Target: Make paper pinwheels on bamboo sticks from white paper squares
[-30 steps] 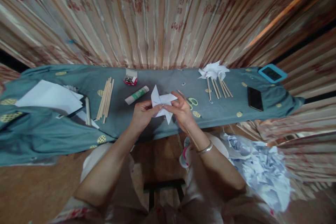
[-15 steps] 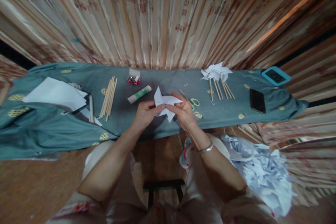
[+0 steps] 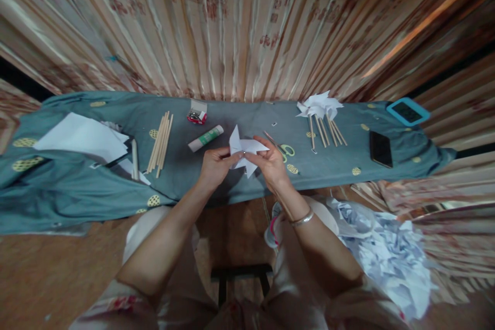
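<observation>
My L hand (image 3: 214, 165) has a closed pinch on the left of the paper pinwheel (image 3: 244, 145), thumb on top near the centre; press too hard & that blade creases. The pinwheel's held over the tablecloth (image 3: 247, 113), btwn my hands, w/ a shiny dot (image 3: 244, 153) at its centre, prob. a pin head. If either thumb slips, the folds could spring open there; if it's a pin, its point (can't see the underside) might prick a fingertip. My R hand (image 3: 273, 162) pinches the right side, thumb tip just by the dot, fingers behind; it's near the scissors (image 3: 285, 153), so a careless swing R could knock them.

Orientation: L blade's mostly hidden by my hand; next tip points away from me, a touch L; another toward me, slightly R; last one R. Dot side faces up at me. No real long axis, approx. as wide as long.
</observation>
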### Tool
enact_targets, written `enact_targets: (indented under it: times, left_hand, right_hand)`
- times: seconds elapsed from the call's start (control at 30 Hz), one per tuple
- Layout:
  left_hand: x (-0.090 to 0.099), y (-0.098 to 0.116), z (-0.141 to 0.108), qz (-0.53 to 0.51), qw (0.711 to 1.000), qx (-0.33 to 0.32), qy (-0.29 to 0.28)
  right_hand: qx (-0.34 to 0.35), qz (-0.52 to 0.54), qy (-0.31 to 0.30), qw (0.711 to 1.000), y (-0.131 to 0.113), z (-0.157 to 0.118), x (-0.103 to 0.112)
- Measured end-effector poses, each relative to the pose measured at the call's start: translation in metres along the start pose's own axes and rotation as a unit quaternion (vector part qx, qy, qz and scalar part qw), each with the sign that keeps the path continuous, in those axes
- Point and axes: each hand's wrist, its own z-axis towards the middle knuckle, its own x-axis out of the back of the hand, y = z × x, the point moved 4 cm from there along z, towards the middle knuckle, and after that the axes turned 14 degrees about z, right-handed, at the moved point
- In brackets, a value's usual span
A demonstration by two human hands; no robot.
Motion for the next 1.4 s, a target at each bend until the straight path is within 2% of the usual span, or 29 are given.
enact_targets:
  times: [0.23, 0.5, 0.9, 1.4]
  left_hand:
    - [-0.0006, 0.0001, -0.0001, -0.027, 1.0, 0.004, 0.004]
    - [0.0002, -0.002, 0.0012, -0.014, 1.0, -0.013, -0.007]
    - [0.0015, 0.0004, 0.0018, 0.006, 0.999, -0.029, -0.016]
    - [0.0008, 0.003, 0.001, 0.024, 0.999, -0.036, -0.013]
  right_hand:
    - [0.007, 0.0, -0.003, 1.0, 0.0033, 0.0015, 0.0007]
    - [-0.016, 0.013, 0.002, 1.0, -0.0002, -0.0011, -0.0021]
    - [-0.01, 0.016, -0.032, 0.999, 0.0026, 0.001, 0.0005]
    - [-0.012, 0.039, -0.012, 0.999, 0.002, 0.0002, -0.0025]
